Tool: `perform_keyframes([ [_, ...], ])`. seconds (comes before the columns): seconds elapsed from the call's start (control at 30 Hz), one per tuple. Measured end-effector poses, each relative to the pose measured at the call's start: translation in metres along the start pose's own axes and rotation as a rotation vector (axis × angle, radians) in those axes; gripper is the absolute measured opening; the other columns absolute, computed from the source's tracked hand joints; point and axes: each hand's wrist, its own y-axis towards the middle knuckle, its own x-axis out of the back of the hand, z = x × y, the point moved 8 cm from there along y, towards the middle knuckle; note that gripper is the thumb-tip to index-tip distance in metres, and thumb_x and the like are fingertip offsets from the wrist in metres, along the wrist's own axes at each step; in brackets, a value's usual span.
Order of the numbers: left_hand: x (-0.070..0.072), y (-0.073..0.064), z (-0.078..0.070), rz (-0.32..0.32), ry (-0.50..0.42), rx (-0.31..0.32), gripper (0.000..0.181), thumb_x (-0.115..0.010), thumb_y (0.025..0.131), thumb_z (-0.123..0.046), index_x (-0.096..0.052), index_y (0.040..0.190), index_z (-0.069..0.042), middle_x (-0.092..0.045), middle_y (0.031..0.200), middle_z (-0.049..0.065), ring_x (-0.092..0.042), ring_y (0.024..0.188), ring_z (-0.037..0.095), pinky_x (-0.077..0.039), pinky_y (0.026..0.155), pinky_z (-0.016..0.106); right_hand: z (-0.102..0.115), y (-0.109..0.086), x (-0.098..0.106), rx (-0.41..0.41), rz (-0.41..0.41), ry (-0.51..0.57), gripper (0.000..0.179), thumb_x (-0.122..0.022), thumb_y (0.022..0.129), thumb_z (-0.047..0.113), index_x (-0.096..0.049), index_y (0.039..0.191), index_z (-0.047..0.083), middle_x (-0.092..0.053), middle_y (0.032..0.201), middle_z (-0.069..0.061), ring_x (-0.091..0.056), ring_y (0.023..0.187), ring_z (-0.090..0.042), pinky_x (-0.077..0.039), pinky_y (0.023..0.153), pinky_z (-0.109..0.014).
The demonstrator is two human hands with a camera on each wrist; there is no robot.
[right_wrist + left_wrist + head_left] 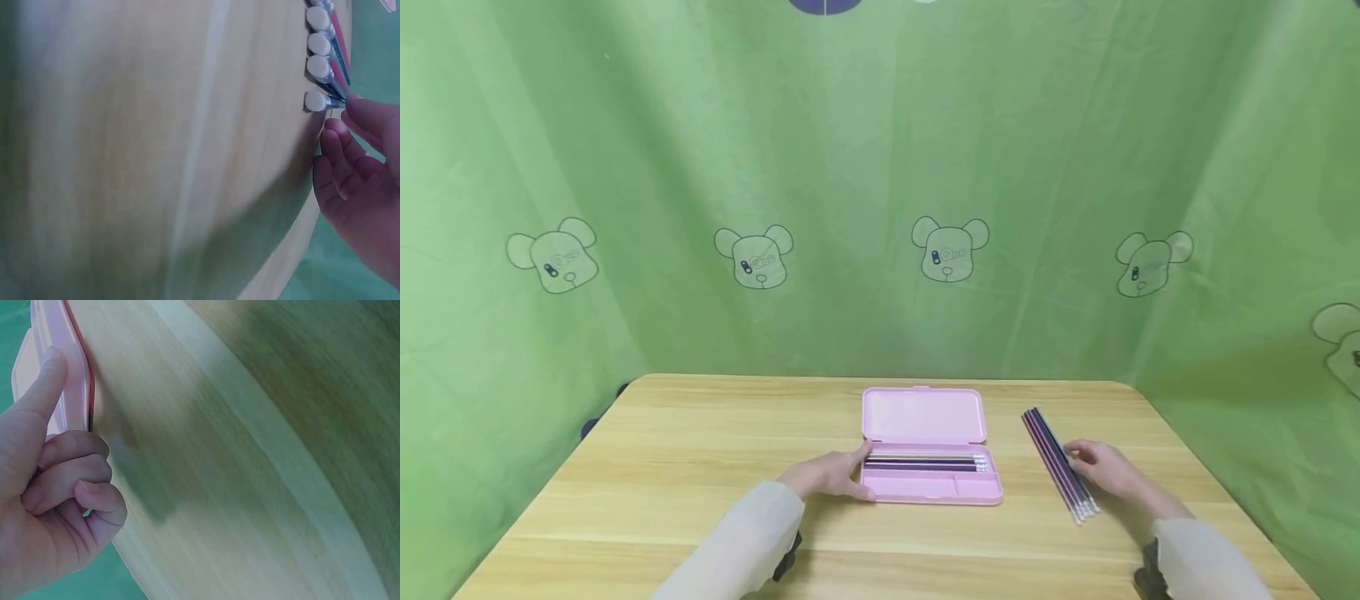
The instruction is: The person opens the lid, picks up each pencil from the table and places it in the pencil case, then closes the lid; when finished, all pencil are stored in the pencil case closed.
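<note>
A pink pencil case (pixel 903 487) lies with its lid (pixel 922 415) folded back. Several striped pencils (pixel 921 462) lie in its long rear compartment, eraser ends to the right. My left hand (pixel 830 475) grips the case's left end; in the left wrist view the thumb (pixel 53 375) lies along its edge while the other fingers curl. To the right of the case, several pencils (pixel 1051 461) lie side by side on a slant, white erasers (pixel 319 67) towards me. My right hand (pixel 1105 468) pinches the rightmost pencil (pixel 317 102) between thumb and fingers.
The wooden table (pixel 700 433) bears the case and the pencils. A green curtain (pixel 850 333) with mouse-like faces hangs behind the table and along both sides.
</note>
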Motion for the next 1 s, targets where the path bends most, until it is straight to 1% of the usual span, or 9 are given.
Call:
perform_keyframes([
  [0.17,-0.002,0.001,0.002,0.006,0.010,0.008,0.091,-0.067,0.077,-0.045,-0.019,0.146,-0.010,-0.041,0.138,0.019,-0.040,0.126,0.033,-0.032,0.106,0.044,-0.002,0.000,-0.005,-0.006,0.027,-0.006,0.031,-0.053,0.083,-0.003,-0.051,0.109,-0.019,-0.062,0.086,-0.016,-0.057,0.075,-0.021,-0.051,0.072,-0.042],
  [0.3,-0.002,0.002,0.001,0.006,0.014,0.002,0.091,-0.068,0.078,-0.044,-0.019,0.146,-0.009,-0.042,0.137,0.020,-0.042,0.125,0.033,-0.033,0.105,0.043,-0.006,0.000,-0.004,-0.030,0.014,-0.031,0.033,-0.052,0.081,-0.007,-0.049,0.110,-0.021,-0.061,0.084,-0.018,-0.057,0.072,-0.023,-0.052,0.068,-0.042],
  [0.43,-0.002,0.003,0.001,0.001,0.018,-0.001,0.091,-0.068,0.078,-0.043,-0.019,0.146,-0.008,-0.043,0.136,0.021,-0.043,0.124,0.034,-0.033,0.105,0.043,-0.008,0.003,-0.002,-0.046,0.001,-0.075,0.036,-0.054,0.080,-0.005,-0.048,0.112,-0.020,-0.061,0.084,-0.022,-0.059,0.073,-0.028,-0.053,0.068,-0.044],
  [0.5,-0.002,0.003,0.001,0.000,0.016,0.002,0.091,-0.068,0.078,-0.043,-0.019,0.146,-0.009,-0.042,0.137,0.021,-0.042,0.124,0.033,-0.033,0.105,0.043,-0.008,0.004,-0.002,-0.046,0.004,-0.083,0.037,-0.056,0.080,-0.003,-0.048,0.112,-0.020,-0.062,0.083,-0.020,-0.059,0.072,-0.027,-0.053,0.068,-0.042],
  [0.6,-0.001,0.002,0.001,0.002,0.009,0.007,0.091,-0.068,0.077,-0.043,-0.019,0.146,-0.009,-0.042,0.137,0.021,-0.042,0.125,0.033,-0.032,0.105,0.044,-0.007,0.006,-0.004,-0.057,0.022,-0.067,0.040,-0.058,0.080,-0.001,-0.046,0.114,-0.020,-0.060,0.077,-0.012,-0.055,0.065,-0.020,-0.051,0.061,-0.035],
  [0.7,0.000,0.002,0.001,0.004,0.002,0.016,0.091,-0.068,0.077,-0.044,-0.018,0.146,-0.010,-0.041,0.137,0.021,-0.041,0.125,0.033,-0.032,0.106,0.044,-0.007,0.008,-0.004,-0.062,0.025,-0.084,0.039,-0.057,0.079,-0.003,-0.047,0.113,-0.020,-0.058,0.076,-0.012,-0.054,0.066,-0.022,-0.050,0.061,-0.037],
  [0.83,0.000,0.002,0.001,0.008,-0.006,0.019,0.091,-0.067,0.077,-0.044,-0.018,0.146,-0.011,-0.040,0.138,0.021,-0.040,0.126,0.033,-0.031,0.106,0.043,-0.011,0.010,0.000,-0.074,-0.001,-0.099,0.037,-0.056,0.077,-0.006,-0.048,0.111,-0.019,-0.060,0.079,-0.018,-0.057,0.072,-0.029,-0.051,0.066,-0.047],
  [0.9,-0.001,0.002,0.001,0.010,-0.009,0.020,0.091,-0.067,0.077,-0.044,-0.018,0.146,-0.011,-0.040,0.139,0.020,-0.040,0.126,0.033,-0.031,0.107,0.043,-0.014,0.011,0.002,-0.083,-0.014,-0.083,0.039,-0.054,0.076,-0.007,-0.048,0.113,-0.018,-0.059,0.077,-0.018,-0.056,0.070,-0.029,-0.051,0.064,-0.046],
  [1.0,-0.001,0.003,0.002,0.012,-0.011,0.023,0.092,-0.067,0.077,-0.045,-0.017,0.147,-0.012,-0.039,0.139,0.020,-0.039,0.127,0.033,-0.031,0.107,0.043,-0.013,0.013,0.005,-0.029,-0.054,-0.071,0.037,-0.052,0.076,-0.007,-0.049,0.111,-0.017,-0.057,0.071,-0.012,-0.053,0.062,-0.022,-0.049,0.056,-0.039],
])
